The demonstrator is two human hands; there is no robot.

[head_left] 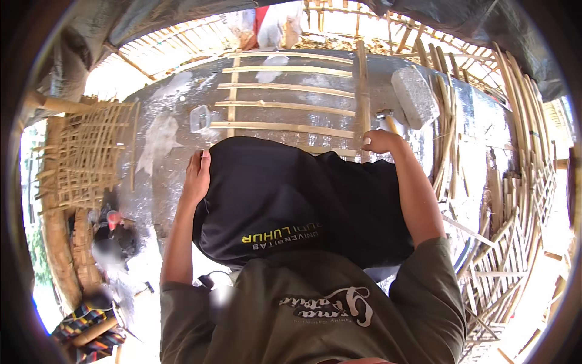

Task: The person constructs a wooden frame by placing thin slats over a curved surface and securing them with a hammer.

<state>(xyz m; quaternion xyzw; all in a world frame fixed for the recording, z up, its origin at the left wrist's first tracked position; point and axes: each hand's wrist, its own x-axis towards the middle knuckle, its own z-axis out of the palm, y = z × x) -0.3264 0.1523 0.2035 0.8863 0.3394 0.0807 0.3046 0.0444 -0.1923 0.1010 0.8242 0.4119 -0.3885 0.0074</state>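
Observation:
A ladder-like frame of bamboo strips lies on the dark floor sheet, with several crosswise slats (285, 105) over an upright strip (232, 109) on the left and a thicker upright strip (362, 91) on the right. My right hand (382, 141) has its fingers curled at the thicker strip, beside the end of the nearest slat (330, 150). Black cloth (291, 182) over my knees covers most of that slat. At the cloth's left edge is my left hand (197, 175), its fingers bent together; whatever they hold is hidden.
A clear plastic container (200, 119) stands left of the frame. To its right lie a hammer (391, 123) and a grey block (415, 97). Long bamboo strips (447, 121) are stacked farther right. A woven bamboo panel (88, 151) and another person (115, 239) are at left.

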